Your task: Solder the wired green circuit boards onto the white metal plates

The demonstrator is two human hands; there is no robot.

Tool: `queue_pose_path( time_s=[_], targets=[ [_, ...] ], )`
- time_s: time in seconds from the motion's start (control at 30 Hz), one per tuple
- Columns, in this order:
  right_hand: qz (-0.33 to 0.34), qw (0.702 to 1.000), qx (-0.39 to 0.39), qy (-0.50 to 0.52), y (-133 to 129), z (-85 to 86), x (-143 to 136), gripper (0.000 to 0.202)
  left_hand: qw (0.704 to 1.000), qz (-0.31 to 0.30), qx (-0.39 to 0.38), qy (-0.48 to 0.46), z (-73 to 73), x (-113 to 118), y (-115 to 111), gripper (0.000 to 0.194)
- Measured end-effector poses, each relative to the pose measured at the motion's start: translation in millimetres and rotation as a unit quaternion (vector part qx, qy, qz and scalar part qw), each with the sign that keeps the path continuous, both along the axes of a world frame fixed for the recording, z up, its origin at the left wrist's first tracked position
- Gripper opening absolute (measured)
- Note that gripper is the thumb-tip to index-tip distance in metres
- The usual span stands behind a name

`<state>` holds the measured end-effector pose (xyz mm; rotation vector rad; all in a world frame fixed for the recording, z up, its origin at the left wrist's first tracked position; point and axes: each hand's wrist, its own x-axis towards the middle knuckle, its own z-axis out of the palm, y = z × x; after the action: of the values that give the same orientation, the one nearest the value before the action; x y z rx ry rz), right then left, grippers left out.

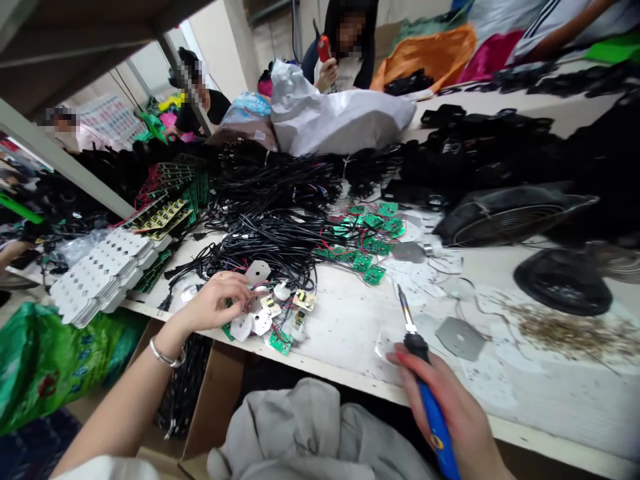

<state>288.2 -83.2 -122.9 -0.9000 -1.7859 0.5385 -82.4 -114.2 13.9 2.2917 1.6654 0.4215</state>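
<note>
My right hand is wrapped round the blue handle of a soldering iron, its metal tip pointing up and away over the table. By the right fingertips is a small clear plastic piece; whether they touch it I cannot tell. My left hand, a bracelet on its wrist, is at a small heap of parts, its fingers curled together; what they pinch is hidden. In that heap are white round lamp pieces, small yellow-black circuit boards, a green circuit board and a grey hexagonal plate.
Black cables lie bundled behind the heap, with wired green boards to their right. Stacked white panels stand left. A solder stand, brown debris and a black fan are right. Co-workers sit across the table.
</note>
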Motion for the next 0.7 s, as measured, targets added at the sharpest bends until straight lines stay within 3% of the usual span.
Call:
queue_pose_path(
  time_s=[0.17,0.27,0.37,0.47,0.57,0.7],
  targets=[
    [0.016,1.0,0.014,-0.016,-4,-3.1,-1,0.038,0.996,0.043,0.015,-0.075,1.0,-13,5,0.022],
    [0.044,0.999,-0.003,0.003,-5,2.7,-5,0.032,0.987,0.108,0.081,-0.088,8.3,-1,22,0.023],
    [0.048,0.999,-0.006,-0.009,-4,10.4,-10,0.027,0.993,0.055,0.101,-0.019,16.2,36,54,0.024],
    [0.027,0.999,0.016,-0.005,-3,16.1,-13,0.028,0.992,-0.051,0.028,0.113,15.4,91,90,0.022],
    [-0.027,0.998,0.025,0.047,-6,18.2,-13,0.031,0.972,-0.05,-0.04,0.228,2.6,144,123,0.021],
    [-0.108,0.983,-0.023,0.148,-13,11.5,-12,0.026,0.966,-0.018,-0.043,0.255,-21.2,192,151,0.03]
  ],
)
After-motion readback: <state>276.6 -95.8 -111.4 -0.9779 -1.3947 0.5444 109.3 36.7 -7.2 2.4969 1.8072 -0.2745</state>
